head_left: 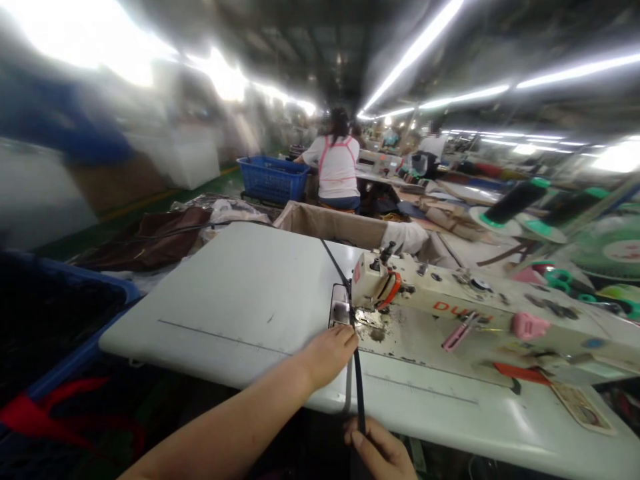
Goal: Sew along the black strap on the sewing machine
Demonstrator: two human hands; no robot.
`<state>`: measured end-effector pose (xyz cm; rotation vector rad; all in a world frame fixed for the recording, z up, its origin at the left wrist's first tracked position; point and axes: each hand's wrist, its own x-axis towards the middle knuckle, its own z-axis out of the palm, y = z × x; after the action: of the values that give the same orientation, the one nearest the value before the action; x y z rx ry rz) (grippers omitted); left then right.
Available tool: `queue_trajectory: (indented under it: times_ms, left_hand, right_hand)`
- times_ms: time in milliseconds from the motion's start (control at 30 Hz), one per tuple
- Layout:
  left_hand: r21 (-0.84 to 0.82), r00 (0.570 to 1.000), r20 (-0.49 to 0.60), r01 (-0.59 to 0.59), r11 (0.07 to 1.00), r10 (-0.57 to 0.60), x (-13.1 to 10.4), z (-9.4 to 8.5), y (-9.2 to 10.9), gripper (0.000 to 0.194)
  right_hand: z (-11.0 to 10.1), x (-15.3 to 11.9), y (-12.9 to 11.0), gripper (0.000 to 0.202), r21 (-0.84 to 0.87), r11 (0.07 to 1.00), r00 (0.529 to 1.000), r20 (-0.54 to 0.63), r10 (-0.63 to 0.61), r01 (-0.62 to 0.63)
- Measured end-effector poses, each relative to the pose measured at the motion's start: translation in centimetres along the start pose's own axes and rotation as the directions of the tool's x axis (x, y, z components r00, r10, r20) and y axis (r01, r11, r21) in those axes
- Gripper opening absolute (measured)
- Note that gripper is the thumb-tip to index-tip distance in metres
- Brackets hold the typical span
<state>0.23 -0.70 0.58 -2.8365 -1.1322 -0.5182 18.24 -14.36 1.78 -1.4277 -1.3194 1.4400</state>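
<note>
A long narrow black strap point(359, 383) runs from the near table edge up under the needle area of an industrial sewing machine point(435, 300) and on across the table's far edge. Beside the metal needle plate point(341, 312), my left hand point(333, 350) has its fingers pressed together on the strap, just in front of the presser foot. Below the near edge, my right hand point(377, 448) pinches the strap between thumb and fingers. The strap looks taut between the two hands. What lies under my left fingertips is hidden.
The pale sewing table point(215, 293) has printed ruler lines. Pink-handled snips point(457, 333) rest on the machine. Black thread cones point(515, 200) stand at right. A blue crate point(100, 333) is at left, a blue basket point(274, 179) farther off. A person point(339, 167) sits ahead, facing away.
</note>
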Motion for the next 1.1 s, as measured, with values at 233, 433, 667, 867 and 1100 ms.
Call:
queue_trajectory:
  times_ms: [233,433,667,867,1100]
  left_hand:
    - [-0.018,1.000,0.000,-0.008,1.000,0.008,-0.1,0.0,-0.2,0.023]
    - [-0.018,1.000,-0.003,-0.008,1.000,0.008,-0.1,-0.5,-0.1,0.023]
    - [-0.034,1.000,0.022,0.005,0.999,-0.004,-0.1,-0.4,-0.1,0.024]
    - [-0.002,1.000,0.002,-0.016,1.000,0.016,-0.1,-0.1,-0.1,0.023]
    - [0.002,1.000,0.008,-0.012,1.000,0.012,0.0,-0.5,0.0,0.023]
  right_hand:
    - [1.1,-0.8,-0.5,0.058,0.186,0.978,0.988,-0.105,0.112,-0.091]
    - [1.1,-1.1,-0.7,0.059,0.197,0.971,0.986,-0.072,0.148,-0.131]
    - [1.1,-0.9,-0.9,0.059,0.206,0.967,0.988,-0.019,0.155,-0.148]
    - [0.9,-0.6,-0.2,0.062,0.228,0.960,0.985,-0.017,0.173,-0.164]
    - [1.1,-0.7,-0.5,0.059,0.250,0.956,0.987,-0.016,0.163,-0.154]
